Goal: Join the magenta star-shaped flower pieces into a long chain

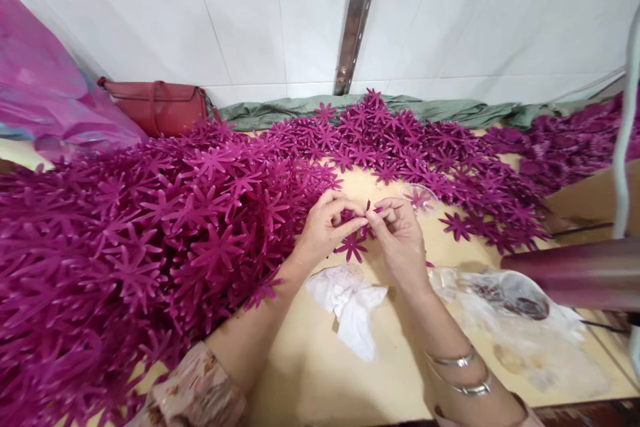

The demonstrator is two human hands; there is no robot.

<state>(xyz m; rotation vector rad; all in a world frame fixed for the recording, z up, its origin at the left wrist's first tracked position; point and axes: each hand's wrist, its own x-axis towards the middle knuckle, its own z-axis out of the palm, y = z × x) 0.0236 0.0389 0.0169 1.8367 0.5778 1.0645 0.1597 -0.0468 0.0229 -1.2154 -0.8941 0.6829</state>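
My left hand (327, 227) and my right hand (397, 237) meet above the tan table (310, 360), fingertips pinched together on a magenta star-shaped flower piece (367, 213). Both hands are closed in a pinch around it. Another loose flower piece (351, 247) lies on the table just below my fingers. A huge heap of the same magenta flower pieces (125, 247) covers the table to the left, right beside my left hand. More of them (425, 147) spread behind and to the right.
A crumpled white cloth (353, 303) lies between my forearms. A clear plastic bag holding a dark item (510, 300) sits at the right. A red handbag (160, 103), a pink plastic bag (45, 87), green fabric (450, 110) and a metal bracket (353, 33) line the tiled wall.
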